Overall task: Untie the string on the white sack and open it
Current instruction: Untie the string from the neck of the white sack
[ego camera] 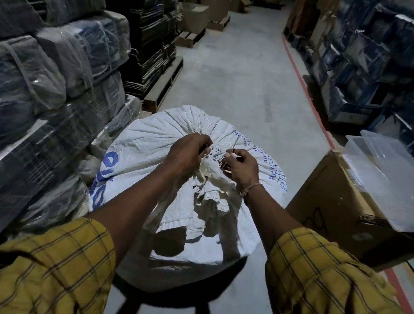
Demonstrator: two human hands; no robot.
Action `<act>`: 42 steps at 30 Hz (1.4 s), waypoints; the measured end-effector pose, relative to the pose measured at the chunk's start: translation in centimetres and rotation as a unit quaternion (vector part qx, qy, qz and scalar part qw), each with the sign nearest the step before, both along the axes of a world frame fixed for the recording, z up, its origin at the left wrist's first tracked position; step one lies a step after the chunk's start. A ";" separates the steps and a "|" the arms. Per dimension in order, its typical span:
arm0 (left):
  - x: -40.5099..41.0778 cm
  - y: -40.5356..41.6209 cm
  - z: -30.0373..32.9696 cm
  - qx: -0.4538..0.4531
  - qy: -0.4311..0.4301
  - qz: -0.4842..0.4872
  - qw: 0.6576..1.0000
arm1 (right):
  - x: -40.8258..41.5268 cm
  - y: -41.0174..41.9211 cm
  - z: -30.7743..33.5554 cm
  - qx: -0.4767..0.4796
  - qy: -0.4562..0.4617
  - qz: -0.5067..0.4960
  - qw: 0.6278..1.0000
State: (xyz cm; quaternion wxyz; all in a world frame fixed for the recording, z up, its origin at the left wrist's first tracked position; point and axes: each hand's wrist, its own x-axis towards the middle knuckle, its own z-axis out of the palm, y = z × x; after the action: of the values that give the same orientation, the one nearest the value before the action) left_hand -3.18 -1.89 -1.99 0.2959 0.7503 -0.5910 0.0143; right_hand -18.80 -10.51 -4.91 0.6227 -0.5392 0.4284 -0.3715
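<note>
While both arms reach forward from yellow checked sleeves [336,282], the white sack [151,137] stands upright on the concrete floor [247,84] of a warehouse aisle, directly below the camera and between the forearms. Its mouth is gathered into a pleated neck at the top, and the string [229,156] is wound around that neck. The left hand [188,154] is closed over the bunched cloth at the neck, its fingers curled in and gripping fabric; whether it also holds string cannot be told. The right hand [242,170] sits just beside it, fingers narrowed into a pinch on a thin strand of the string, with a thread band around the wrist. Loose cloth from the sack's top flops toward the person below the hands. Blue printing runs along the sack's left and right sides. A cardboard box [344,211] stands just right of the sack with a clear plastic lid [388,185] lying on top. Plastic-wrapped bundles [25,110] are stacked along the left.
</note>
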 end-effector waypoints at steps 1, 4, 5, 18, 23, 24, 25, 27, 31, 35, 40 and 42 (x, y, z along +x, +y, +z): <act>-0.2 -0.2 0.6 -0.003 -0.020 -0.013 1.000 | -0.1 -0.1 0.4 -0.010 0.004 -0.011 1.000; -1.3 -1.0 2.1 -0.031 -0.050 -0.040 0.997 | -0.5 -0.1 1.3 -0.061 0.032 -0.040 0.997; -1.7 -1.3 2.4 -0.037 -0.078 -0.041 0.995 | -0.7 -0.2 1.6 -0.079 0.050 -0.049 0.994; -5.4 -4.3 3.2 -0.068 0.269 0.039 0.960 | -0.5 -0.8 3.4 -0.093 0.099 0.024 0.990; -3.1 -3.6 2.4 -0.096 0.448 0.130 0.879 | 0.4 -0.7 3.1 -0.082 0.135 0.060 0.986; -2.6 -3.4 2.0 -0.104 0.483 0.139 0.858 | 0.7 -0.4 3.1 -0.102 0.154 0.069 0.980; -2.1 -3.1 1.8 -0.110 0.512 0.150 0.839 | 1.1 -0.2 3.1 -0.128 0.174 0.080 0.973; -1.4 -2.6 1.5 -0.137 0.571 0.166 0.792 | 1.8 0.3 3.4 -0.191 0.229 0.099 0.949; -0.1 -1.9 1.3 -0.180 0.584 0.205 0.765 | 2.9 0.5 3.8 -0.339 0.341 0.094 0.872; 0.8 -1.5 1.1 -0.214 0.623 0.242 0.712 | 4.1 1.6 3.9 -0.432 0.391 0.071 0.810; 2.0 0.0 0.6 -0.181 0.650 0.247 0.695 | 4.4 1.5 3.4 -0.376 0.293 0.070 0.877; 2.9 0.4 0.6 -0.173 0.680 0.236 0.672 | 4.1 1.5 3.9 -0.347 0.257 0.088 0.898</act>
State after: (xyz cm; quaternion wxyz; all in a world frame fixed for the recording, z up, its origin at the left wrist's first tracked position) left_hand -0.26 -1.51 -1.43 0.7271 0.6021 -0.0167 -0.3293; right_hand -14.70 -9.02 -0.99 0.2948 -0.8333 0.3681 -0.2884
